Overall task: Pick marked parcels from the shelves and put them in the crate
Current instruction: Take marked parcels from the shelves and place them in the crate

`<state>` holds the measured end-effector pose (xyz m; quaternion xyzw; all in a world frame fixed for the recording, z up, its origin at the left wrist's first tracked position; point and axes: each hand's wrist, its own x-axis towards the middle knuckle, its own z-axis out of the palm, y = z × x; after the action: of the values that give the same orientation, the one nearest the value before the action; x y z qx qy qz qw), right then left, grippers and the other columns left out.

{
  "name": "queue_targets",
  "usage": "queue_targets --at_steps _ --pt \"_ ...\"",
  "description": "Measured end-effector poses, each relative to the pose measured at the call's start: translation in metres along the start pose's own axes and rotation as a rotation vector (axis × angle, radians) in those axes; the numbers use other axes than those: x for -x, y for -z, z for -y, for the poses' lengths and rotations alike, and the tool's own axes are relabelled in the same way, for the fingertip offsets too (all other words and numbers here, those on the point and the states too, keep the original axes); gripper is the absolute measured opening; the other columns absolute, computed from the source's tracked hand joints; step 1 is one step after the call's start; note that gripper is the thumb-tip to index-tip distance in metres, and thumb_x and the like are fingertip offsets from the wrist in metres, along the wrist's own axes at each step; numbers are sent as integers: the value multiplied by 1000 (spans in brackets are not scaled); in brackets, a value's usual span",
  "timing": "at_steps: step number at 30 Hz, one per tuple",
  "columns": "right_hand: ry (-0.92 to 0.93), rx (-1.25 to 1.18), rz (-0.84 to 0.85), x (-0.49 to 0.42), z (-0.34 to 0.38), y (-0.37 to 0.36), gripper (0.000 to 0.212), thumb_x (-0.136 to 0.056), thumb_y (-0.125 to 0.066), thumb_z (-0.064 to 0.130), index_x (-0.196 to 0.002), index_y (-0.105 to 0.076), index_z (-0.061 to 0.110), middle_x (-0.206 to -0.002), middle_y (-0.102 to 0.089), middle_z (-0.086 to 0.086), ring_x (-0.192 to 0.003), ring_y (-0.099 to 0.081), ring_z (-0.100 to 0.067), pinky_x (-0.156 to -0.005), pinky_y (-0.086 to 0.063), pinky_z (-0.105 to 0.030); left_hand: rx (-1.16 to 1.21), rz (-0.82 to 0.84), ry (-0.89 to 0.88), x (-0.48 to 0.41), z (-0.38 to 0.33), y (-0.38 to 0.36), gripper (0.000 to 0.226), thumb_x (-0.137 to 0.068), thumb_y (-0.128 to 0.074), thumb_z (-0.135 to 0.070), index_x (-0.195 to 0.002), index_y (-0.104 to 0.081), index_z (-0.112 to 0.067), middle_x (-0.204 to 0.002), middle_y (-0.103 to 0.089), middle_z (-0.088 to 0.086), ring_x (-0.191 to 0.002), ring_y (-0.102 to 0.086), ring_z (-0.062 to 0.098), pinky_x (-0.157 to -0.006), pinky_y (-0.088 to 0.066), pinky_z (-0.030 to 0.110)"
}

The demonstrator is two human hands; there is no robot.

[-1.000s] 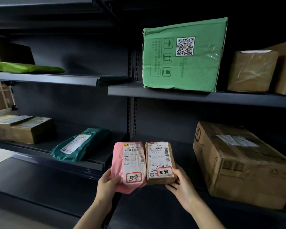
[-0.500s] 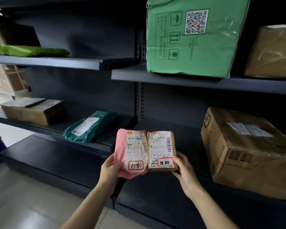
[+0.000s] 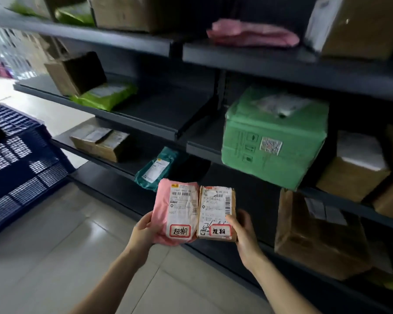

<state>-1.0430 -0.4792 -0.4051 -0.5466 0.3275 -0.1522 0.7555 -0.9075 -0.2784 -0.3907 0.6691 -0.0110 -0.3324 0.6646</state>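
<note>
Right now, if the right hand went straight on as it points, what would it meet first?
Beyond the brown parcel the right hand holds, probably the teal mailer; depth unclear.

Pink parcel [image 3: 168, 214], brown parcel [image 3: 230, 196], blue crate [image 3: 21, 159].

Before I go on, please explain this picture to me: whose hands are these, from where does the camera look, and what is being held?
There is no machine here: a person works with two bare hands. The camera is worn on the person's head and looks forward and down, so the arms come in from the bottom edge. The left hand grips a pink parcel, and the right hand grips a small brown parcel beside it. Each parcel has a red-bordered sticker. Behind them are dark shelves with more parcels, for example a green box. At the left is a blue crate.
</note>
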Motion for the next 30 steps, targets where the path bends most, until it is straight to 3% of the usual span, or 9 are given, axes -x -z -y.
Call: queue_targets --at_steps 3,8,12,15,18,20,23,28,30 --pt "21 10 81 31 34 -35 44 -86 -61 19 -123 -43 36 -113 -66 3 -100 -66 -14 -76 -51 -24 6 -37 26 39 -42 27 41 -82 -66 -5 -121 -52 -7 -98 -71 24 -86 -67 46 -81 -53 60" --pt "58 50 202 65 84 -103 47 -86 -59 22 -129 -44 36 -118 -65 3 -104 -65 -13 -87 -51 -32 6 -118 5 90 -104 80 41 -86 -50 11 -123 -51 -8 -98 -72 19 -88 -69 41 -77 -55 59" --pt "97 68 254 85 114 -165 46 -84 -57 41 -128 -44 40 -121 -64 3 -108 -62 -14 -95 -49 -38 34 -151 -60 127 -145 126 41 -85 -47 15 -119 -52 -8 -103 -71 17 -90 -69 39 -79 -55 57" --pt "150 97 292 101 129 -209 38 -90 -52 40 -127 -46 41 -116 -66 6 -105 -64 -11 -88 -50 -31 79 -161 -105 154 -167 161 40 -85 -45 16 -115 -53 -9 -106 -70 17 -88 -71 36 -69 -59 51" --pt "197 116 340 114 141 -254 26 -92 -51 35 -117 -52 43 -107 -68 9 -98 -66 -9 -77 -50 -24 132 -200 -142 174 -179 199 40 -85 -46 15 -117 -52 -8 -109 -68 18 -91 -70 38 -72 -57 55" --pt "206 121 374 121 145 -283 30 -91 -52 33 -121 -51 38 -109 -68 4 -100 -66 -14 -78 -50 -25 153 -226 -174 187 -186 223 40 -85 -48 14 -118 -51 -8 -109 -68 18 -91 -69 39 -76 -55 59" --pt "217 129 439 127 145 -324 31 -92 -52 30 -121 -49 37 -112 -66 1 -102 -64 -16 -80 -50 -26 181 -274 -204 205 -193 256 42 -85 -45 15 -118 -51 -10 -110 -68 17 -90 -70 37 -71 -58 53" --pt "234 166 567 133 143 -390 30 -93 -50 27 -122 -48 37 -108 -66 5 -97 -64 -8 -67 -52 -13 217 -420 -257 227 -199 306 36 -86 -45 14 -110 -55 -11 -106 -68 13 -83 -72 28 -63 -60 38" --pt "229 182 611 132 141 -416 32 -93 -50 27 -124 -49 34 -109 -66 3 -97 -65 -11 -70 -52 -17 237 -467 -266 231 -199 326 32 -86 -46 13 -106 -56 -11 -103 -68 12 -79 -72 25 -60 -60 36"
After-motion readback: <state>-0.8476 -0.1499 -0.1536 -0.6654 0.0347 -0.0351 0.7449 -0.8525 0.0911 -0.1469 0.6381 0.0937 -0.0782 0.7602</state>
